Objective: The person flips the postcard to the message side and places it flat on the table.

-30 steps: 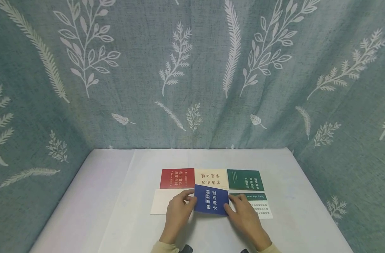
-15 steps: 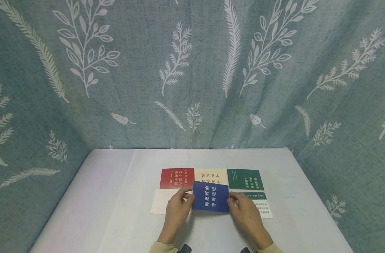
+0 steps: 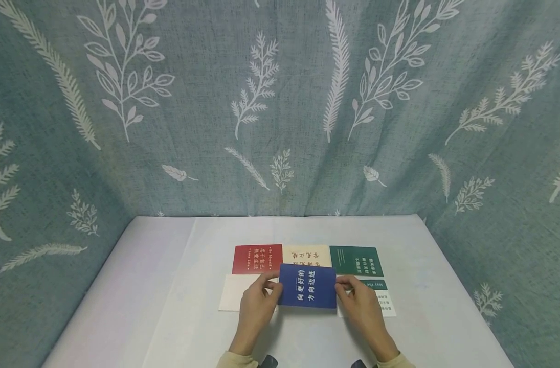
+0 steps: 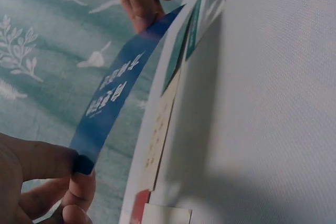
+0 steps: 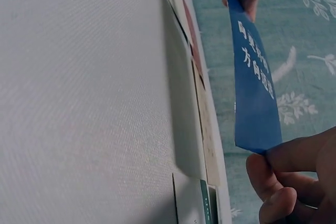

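A blue card with white lettering is held up above the white table, its shadow falling below it. My left hand pinches its left edge between thumb and fingers, and my right hand pinches the opposite edge. In the left wrist view the blue card slants between both hands, apart from the tabletop. The right wrist view shows the right thumb and finger at a corner of the blue card. Behind it, a cream card is partly hidden.
On the white table lie a red card and a green card in the far row. Nearer are a plain off-white card and a white card with a green band. A leaf-patterned curtain surrounds the table.
The blue card has risen slightly and now faces up more squarely. The right hand has shifted a little to the right along with its edge; the left hand has moved slightly left.
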Motion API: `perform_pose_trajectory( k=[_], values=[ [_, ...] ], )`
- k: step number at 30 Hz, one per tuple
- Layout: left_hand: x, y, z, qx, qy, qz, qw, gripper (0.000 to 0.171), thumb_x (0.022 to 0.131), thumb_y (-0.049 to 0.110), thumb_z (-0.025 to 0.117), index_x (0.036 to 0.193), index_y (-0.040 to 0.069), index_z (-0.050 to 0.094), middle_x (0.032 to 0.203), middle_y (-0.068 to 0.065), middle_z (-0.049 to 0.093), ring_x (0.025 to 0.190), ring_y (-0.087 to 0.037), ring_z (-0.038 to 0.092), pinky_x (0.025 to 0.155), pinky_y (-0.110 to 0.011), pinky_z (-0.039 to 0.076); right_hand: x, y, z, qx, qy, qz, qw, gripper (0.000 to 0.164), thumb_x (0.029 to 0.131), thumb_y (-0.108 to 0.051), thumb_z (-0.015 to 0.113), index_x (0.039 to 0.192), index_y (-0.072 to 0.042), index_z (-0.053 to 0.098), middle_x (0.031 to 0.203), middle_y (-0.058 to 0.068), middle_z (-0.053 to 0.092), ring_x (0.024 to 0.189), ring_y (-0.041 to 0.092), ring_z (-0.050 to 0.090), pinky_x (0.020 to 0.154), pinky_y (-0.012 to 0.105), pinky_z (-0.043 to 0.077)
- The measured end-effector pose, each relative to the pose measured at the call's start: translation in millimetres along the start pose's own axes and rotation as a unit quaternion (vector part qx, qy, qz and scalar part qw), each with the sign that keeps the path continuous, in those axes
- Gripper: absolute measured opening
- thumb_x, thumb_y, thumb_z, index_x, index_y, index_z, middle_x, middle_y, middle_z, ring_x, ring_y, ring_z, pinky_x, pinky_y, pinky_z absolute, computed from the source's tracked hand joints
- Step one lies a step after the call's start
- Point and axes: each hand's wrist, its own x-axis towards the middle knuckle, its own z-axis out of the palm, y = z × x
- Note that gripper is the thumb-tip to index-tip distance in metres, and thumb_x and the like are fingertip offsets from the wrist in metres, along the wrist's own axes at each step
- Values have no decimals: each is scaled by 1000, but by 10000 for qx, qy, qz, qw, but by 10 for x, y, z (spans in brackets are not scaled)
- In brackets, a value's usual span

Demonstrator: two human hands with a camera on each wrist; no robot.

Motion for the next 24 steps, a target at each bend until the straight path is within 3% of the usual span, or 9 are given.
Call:
perform_pose_trajectory(
  k=[14, 20, 24],
  values=[
    [-19, 15, 7, 105, -5, 108, 9999, 29, 89, 13, 71, 118, 13, 72, 80, 6, 68, 55, -7, 49, 49, -23, 36, -9, -1, -29, -114, -33, 207, 9997, 11, 91, -19, 73, 100, -12, 74, 87, -2, 71, 62, 11, 48, 52, 25, 35],
    [-14, 6, -6, 153, -39, 33, 9999, 26, 90, 16, 71, 116, 15, 74, 81, 7, 68, 57, -8, 49, 51, -24, 37, -13, -8, -45, -33, -67, 193, 9998, 15, 92, -21, 73, 104, -12, 75, 90, -1, 73, 63, 11, 48, 52, 25, 34],
    [-8, 6, -15, 244, 25, 168, 9996, 20, 90, 16, 72, 109, 15, 76, 82, 7, 68, 58, -7, 49, 52, -24, 38, -5, -30, -72, 79, -26, 166, 9998, 16, 93, -23, 73, 106, -14, 74, 93, -1, 73, 63, 12, 48, 52, 25, 35]
  ],
)
